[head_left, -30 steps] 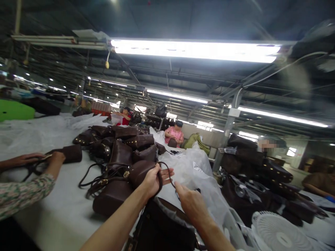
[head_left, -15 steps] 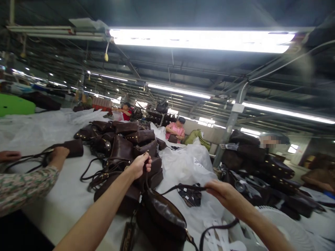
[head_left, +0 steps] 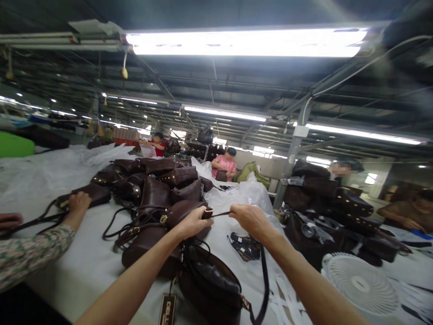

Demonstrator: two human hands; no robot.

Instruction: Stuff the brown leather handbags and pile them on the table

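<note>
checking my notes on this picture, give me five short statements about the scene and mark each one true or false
1. The left hand and right hand both hold a dark strap. True.
2. The hang tag is bright red. False: the hang tag is dark with gold lettering.
3. The white fan is to the right of the right hand. True.
4. The bright green object is at the right edge of the picture. False: it is at the left edge.
5. At the left, a co-worker's hand is on a brown bag. True.
</note>
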